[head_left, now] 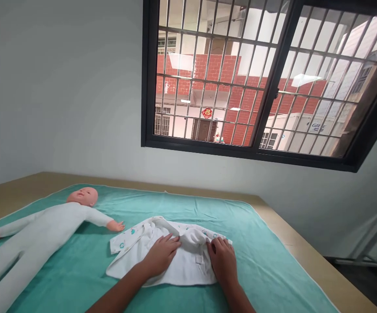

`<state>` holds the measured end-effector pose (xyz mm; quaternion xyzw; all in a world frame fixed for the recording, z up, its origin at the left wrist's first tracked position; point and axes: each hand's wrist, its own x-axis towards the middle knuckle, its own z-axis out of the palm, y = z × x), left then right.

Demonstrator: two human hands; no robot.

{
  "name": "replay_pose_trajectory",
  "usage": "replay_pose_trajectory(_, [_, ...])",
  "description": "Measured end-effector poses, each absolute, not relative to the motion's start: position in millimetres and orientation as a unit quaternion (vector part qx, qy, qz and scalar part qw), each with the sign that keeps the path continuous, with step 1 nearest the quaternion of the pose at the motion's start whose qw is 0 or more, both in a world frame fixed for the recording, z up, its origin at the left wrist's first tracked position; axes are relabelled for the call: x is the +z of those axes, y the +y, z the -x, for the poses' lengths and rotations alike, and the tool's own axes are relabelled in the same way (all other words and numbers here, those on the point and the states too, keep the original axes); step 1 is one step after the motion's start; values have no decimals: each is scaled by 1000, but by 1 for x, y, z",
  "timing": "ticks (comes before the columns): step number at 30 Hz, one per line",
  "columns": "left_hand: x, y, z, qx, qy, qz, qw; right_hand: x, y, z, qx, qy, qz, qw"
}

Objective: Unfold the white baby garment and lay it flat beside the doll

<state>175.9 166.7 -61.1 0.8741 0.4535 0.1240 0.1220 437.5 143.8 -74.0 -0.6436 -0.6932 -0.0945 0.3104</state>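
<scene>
A small white baby garment with teal prints lies crumpled on a teal towel. My left hand rests on its middle, fingers curled onto a raised fold of the cloth. My right hand lies on the garment's right side, its fingertips pressed on the same fold. A baby doll in a white one-piece suit lies on its back to the left, one arm stretched toward the garment.
The towel covers a tan wooden table set against a white wall. A barred black-framed window is above. The table's right edge drops to a dark floor.
</scene>
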Motion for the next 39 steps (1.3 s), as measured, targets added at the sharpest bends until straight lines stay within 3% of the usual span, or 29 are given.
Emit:
replay_pose_trajectory(7, [-43,212,-233,188,504,-838,88,-71,138,-436,-28,-679,599,423])
replay_pose_trajectory(11, [-41,242,-251,209,551,-801,107,-74,140,-436,33,-679,607,413])
replay_pose_trajectory(19, [-51,261,-274,183,651,-729,105,-70,142,-436,-18,-740,536,405])
replay_pose_trajectory(26, [-52,234,-285,183,623,-758,57,-69,138,-435,-68,-774,545,316])
replay_pose_trajectory(35, [-61,164,-115,163,551,-818,15,-82,152,-434,-5,-840,507,194])
replay_pose_trajectory(39, [-75,129,-85,114,523,-845,14,-85,155,-434,-12,-835,521,173])
